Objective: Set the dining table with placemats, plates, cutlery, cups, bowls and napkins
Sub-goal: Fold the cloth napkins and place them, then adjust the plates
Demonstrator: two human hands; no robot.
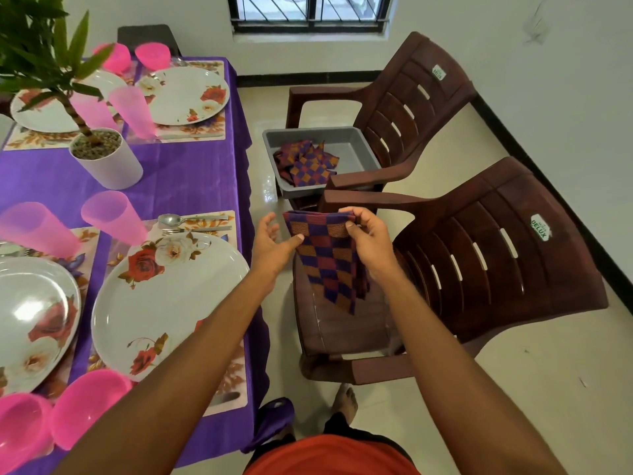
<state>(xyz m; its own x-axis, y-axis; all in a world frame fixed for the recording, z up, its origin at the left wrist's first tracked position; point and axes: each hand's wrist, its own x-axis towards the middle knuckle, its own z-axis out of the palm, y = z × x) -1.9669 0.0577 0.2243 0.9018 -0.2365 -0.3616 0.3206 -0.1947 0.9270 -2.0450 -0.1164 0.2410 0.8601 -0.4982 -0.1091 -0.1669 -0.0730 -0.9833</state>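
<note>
The person stands at the long edge of the table (178, 180), turned toward two brown chairs. The right hand (368, 241) holds a checked napkin (329, 265) in the air; its grip is closed on the upper folded edge, the thumb in front and the fingers curled over the top. The cloth hangs down to a point above the seat of the near chair (496, 262), off the table and just beside its edge. The left hand (274, 245) is beside the napkin and has no grip on it; its fingers are relaxed and spread, and the tip of the thumb touches the left border of the cloth.

On the seat of the far chair (421, 94) stands a grey tub (356, 149); more napkins (308, 162) of the same pattern lie in a loose heap in its left part.

The table carries a purple cloth. Near the edge where the person stands lies a flowered placemat (226, 382) with a white rose plate (164, 296) on it; a spoon (178, 219) and a fork (195, 230) lie side by side at the far end of this mat. A pink cup (113, 217) stands just beside the spoon; a pink bowl (85, 406) is at the near corner. A white plant pot (109, 162) stands in the middle of the table; behind it, toward the far corner, another plate (188, 94) rests on its own mat.
</note>
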